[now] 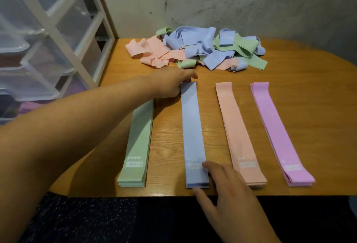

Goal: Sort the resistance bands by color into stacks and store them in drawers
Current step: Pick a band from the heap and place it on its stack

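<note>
Right hand (229,190), fingers spread, touches the near end of the blue stack (193,132) on the table (309,88). Left hand (170,84) meets its far end; pinching or pressing, cannot tell. Green stack (139,142) lies left, unsorted pile (197,49) behind.

Light dim, warm, from above; soft shadow lay on table (301,119) under left forearm (81,126); drawer unit (38,36) at frame edge showed blurred and bowed.

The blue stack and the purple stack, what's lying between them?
The pink stack lies between the blue stack and the purple stack, with bare table on either side. The head view shows it.
</note>
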